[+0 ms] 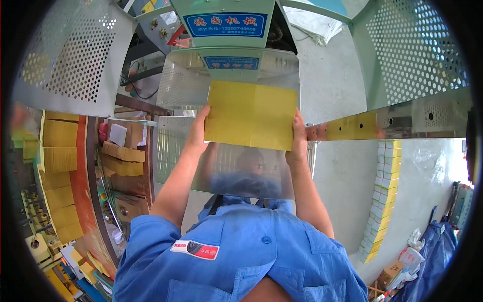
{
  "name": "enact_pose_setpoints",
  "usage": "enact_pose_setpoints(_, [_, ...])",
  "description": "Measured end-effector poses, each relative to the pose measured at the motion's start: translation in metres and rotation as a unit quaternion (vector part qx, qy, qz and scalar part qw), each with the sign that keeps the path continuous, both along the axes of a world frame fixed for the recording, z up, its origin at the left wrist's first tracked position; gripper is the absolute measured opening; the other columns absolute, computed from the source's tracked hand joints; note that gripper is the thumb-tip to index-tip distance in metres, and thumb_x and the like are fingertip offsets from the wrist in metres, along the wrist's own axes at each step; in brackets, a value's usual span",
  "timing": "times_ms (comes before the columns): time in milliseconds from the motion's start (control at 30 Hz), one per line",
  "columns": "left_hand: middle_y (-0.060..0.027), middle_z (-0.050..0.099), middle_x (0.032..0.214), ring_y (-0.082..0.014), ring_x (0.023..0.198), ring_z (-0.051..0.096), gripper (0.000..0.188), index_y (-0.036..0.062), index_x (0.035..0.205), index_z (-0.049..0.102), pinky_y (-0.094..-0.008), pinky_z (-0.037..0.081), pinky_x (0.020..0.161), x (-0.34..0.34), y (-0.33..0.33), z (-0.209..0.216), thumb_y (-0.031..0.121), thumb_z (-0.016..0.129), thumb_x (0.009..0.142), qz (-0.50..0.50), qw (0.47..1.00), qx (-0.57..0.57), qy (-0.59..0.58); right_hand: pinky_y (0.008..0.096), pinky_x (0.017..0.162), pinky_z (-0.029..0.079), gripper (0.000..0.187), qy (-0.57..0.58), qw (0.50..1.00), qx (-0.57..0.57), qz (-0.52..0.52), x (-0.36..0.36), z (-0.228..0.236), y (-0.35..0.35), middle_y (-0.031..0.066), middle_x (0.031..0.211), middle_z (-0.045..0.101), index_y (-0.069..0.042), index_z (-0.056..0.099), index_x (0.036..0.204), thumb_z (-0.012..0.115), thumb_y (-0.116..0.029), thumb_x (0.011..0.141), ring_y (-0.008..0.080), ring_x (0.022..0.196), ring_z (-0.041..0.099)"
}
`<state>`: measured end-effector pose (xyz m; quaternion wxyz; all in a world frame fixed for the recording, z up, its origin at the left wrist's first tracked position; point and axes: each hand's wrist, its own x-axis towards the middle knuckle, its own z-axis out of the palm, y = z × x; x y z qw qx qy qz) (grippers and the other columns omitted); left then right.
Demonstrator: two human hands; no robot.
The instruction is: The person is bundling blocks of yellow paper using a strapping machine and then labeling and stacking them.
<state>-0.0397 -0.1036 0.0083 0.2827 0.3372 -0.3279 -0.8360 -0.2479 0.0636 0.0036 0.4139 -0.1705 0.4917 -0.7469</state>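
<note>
A rectangular piece of yellow paper (250, 117) is held level above the shiny metal plate of a machine (274, 173). A faint crease runs down its middle. Whether it is one sheet or a thin stack, I cannot tell. My left hand (198, 132) grips its left edge, the thumb along the side. At the opposite edge, my right hand (299, 140) is closed on it in the same way. Most of the fingers of both hands are hidden under the paper. My arms and blue shirt show as a reflection in the plate.
The pale green machine body (221, 40) stands straight ahead, between perforated guards on the left (75, 60) and right (412, 50). A metal bar (402, 121) juts in from the right. Yellow paper stacks (59, 161) fill a left shelf; a long row of bundles (383, 201) lies on the right floor.
</note>
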Motion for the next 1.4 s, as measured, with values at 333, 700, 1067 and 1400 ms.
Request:
enact_pose_setpoints(333, [-0.0068,0.052,0.131,-0.0173,0.123,0.047,0.053,0.0042,0.138,0.044,-0.0325,0.036,0.103,-0.004,0.012,0.004,0.029,0.055,0.092,-0.052,0.996,-0.045,-0.048,0.0342,0.111,0.029,0.062,0.048,0.999,0.016,-0.01,-0.002,0.002,0.006,0.0096,0.145,0.041,-0.002,0.035,0.145,0.042,-0.044,0.1,0.0216,0.135,0.037])
enact_pose_setpoints(700, [-0.0073,0.058,0.124,-0.0192,0.117,0.054,0.047,0.004,0.132,0.049,-0.0337,0.041,0.099,-0.014,0.025,-0.014,0.031,0.053,0.094,-0.016,0.995,-0.08,-0.051,0.0317,0.105,0.036,0.057,-0.044,0.998,0.022,-0.028,-0.006,-0.015,0.004,0.0068,0.135,0.05,-0.006,0.041,0.143,0.046,-0.043,0.099,0.0173,0.125,0.046])
enact_pose_setpoints(1067, [-0.0067,0.058,0.126,-0.0181,0.117,0.054,0.049,0.0024,0.131,0.051,-0.0332,0.04,0.101,-0.028,0.031,-0.007,0.033,0.055,0.094,-0.023,0.992,-0.097,-0.077,0.0326,0.104,0.035,0.062,0.068,0.996,0.056,-0.027,-0.013,-0.064,0.01,0.0068,0.133,0.052,-0.007,0.045,0.14,0.046,-0.052,0.097,0.0179,0.124,0.046])
enact_pose_setpoints(1400, [-0.008,0.057,0.128,-0.019,0.118,0.053,0.051,0.002,0.132,0.05,-0.0328,0.041,0.1,-0.023,0.033,-0.003,0.035,0.053,0.094,-0.033,0.99,-0.113,-0.081,0.0352,0.112,0.025,0.056,0.169,0.976,0.133,-0.044,-0.004,-0.032,0.015,0.0092,0.151,0.028,-0.007,0.046,0.14,0.042,-0.046,0.1,0.0199,0.137,0.029])
